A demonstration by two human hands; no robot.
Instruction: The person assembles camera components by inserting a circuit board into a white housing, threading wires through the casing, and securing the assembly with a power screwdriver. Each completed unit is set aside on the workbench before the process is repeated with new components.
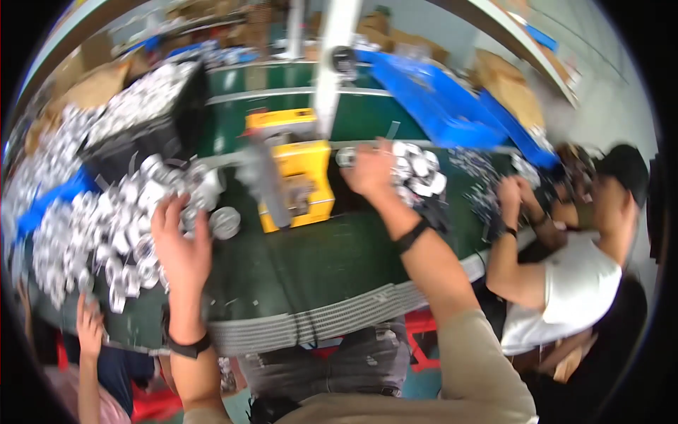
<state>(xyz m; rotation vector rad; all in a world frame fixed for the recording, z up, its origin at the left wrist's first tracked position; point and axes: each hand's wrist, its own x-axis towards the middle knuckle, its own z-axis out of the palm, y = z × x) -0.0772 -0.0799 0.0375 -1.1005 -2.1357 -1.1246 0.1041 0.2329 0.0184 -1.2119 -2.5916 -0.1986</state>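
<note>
My left hand [182, 237] hovers at the right side of a large heap of white round plastic parts [123, 212], fingers spread with nothing between them. A single white cap-like part [226, 222] lies just right of its thumb. Farther off, my right hand [372, 169] is curled, with a small white round part [346, 157] at its fingertips. A smaller cluster of white round parts [421, 169] lies right beside that hand. Between my hands stands a yellow bench machine [304, 180] with a grey column; its left side is blurred.
A black bin [134, 152] full of white parts stands at the left. Blue trays [438, 102] lie at the back right. At the right, a co-worker in a white shirt [572, 283] handles small dark parts [484, 187]. Another person's hand [90, 325] touches the bench edge at left.
</note>
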